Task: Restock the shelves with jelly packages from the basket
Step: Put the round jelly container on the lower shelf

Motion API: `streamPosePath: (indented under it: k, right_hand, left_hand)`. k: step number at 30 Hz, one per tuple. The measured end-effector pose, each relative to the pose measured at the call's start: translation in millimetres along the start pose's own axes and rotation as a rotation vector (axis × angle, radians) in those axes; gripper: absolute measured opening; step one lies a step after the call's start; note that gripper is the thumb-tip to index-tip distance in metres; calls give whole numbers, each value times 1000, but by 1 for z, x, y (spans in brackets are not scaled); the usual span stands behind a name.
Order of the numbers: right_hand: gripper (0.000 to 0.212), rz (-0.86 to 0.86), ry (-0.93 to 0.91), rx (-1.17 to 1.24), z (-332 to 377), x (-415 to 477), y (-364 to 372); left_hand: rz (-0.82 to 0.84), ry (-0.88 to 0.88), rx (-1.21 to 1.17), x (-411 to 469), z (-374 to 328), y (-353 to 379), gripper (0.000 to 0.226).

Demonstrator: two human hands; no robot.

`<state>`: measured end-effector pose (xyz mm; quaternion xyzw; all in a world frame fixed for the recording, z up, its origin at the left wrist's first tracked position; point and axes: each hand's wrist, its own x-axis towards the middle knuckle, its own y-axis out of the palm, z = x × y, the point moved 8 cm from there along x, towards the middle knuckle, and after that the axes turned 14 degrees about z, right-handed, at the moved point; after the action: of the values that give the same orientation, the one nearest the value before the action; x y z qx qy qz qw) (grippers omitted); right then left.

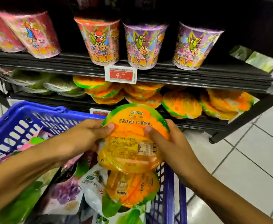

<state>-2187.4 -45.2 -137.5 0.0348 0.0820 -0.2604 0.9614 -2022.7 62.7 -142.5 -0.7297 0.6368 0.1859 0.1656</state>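
Both my hands hold a stack of round orange-and-green mango jelly packages [133, 123] above the blue basket [35, 117]. My left hand [90, 135] grips the stack's left edge with the thumb on top. My right hand [166, 139] grips the right edge, thumb on the top package's face. A second package [129, 156] of the stack shows below the top one. Another mango package [132, 189] lies in the basket among purple grape and green pouches. The lower shelf [197, 122] just beyond carries several matching mango packages [181, 104].
The upper shelf [197, 76] holds colourful cups [103, 41], with a red price tag [120, 75] on its edge. Green jelly packs [51, 84] sit at the lower shelf's left. White tiled floor [245, 151] lies to the right of the basket and shelf leg.
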Motion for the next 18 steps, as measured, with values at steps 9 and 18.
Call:
streamPosePath:
  k: [9,18]
  right_hand:
    - [13,-238,-23,308,-4,-4,-44]
    - [37,-486,23,264,-29,14,-119]
  left_hand:
    - [-40,105,105,40,-48,39,42]
    - [-114,61,369,133,-71,58,17]
